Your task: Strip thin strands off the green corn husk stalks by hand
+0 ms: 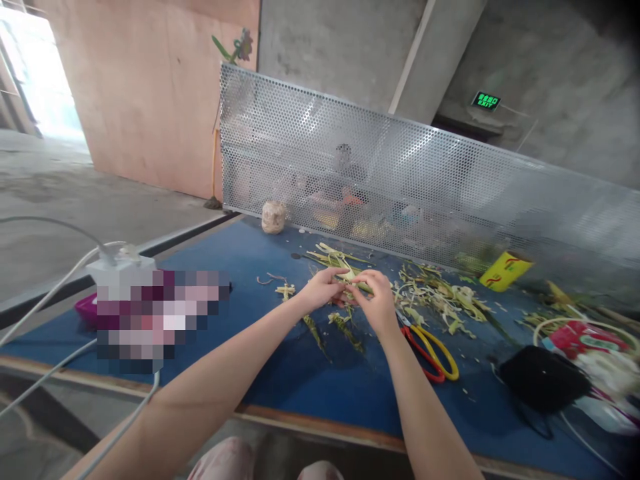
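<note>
My left hand (327, 288) and my right hand (374, 293) meet over the blue table (200, 267). Between their closed fingers is a pale green leaf strip (349, 275). The fingers hide part of it. Just below the hands lie two narrow, knobbly green plant pieces, one on the left (315, 333) and one on the right (347, 330). A small pale cross-shaped piece (285, 291) is left of my left hand. Scissors (431, 350) with a red and a yellow handle lie beside my right wrist.
Leaf scraps (440, 293) spread to the right. A yellow container (506, 271) stands near the perforated metal screen (425, 167), with a person behind it. A black pouch (544, 379) sits at right. A wrapped roll (273, 217) is at the back; a power strip (120, 273) with cables is at left.
</note>
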The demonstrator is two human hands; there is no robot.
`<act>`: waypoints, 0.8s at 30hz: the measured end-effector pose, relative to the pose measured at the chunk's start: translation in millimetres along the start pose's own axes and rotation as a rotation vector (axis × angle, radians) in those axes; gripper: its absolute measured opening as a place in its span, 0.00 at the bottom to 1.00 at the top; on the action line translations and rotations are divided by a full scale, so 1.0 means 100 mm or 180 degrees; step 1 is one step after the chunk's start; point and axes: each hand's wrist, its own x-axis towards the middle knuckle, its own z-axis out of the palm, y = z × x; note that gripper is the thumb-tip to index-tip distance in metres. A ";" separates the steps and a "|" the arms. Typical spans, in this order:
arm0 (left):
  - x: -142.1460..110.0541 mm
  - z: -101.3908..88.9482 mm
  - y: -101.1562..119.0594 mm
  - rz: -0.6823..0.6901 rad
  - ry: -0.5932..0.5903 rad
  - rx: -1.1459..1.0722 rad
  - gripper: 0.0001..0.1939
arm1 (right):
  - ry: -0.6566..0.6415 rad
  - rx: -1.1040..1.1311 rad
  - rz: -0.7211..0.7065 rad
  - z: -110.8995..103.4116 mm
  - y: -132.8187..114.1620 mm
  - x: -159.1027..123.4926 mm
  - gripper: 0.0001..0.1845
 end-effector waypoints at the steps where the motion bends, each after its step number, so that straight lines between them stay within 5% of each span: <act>1: 0.00 -0.01 0.00 0.0031 -0.0013 0.0045 0.25 | -0.0014 -0.0021 -0.0002 0.00 -0.01 0.00 0.06; 24: 0.06 -0.08 -0.04 0.0186 0.0234 0.0124 0.24 | -0.0163 -0.0265 -0.0241 -0.04 -0.05 -0.02 0.09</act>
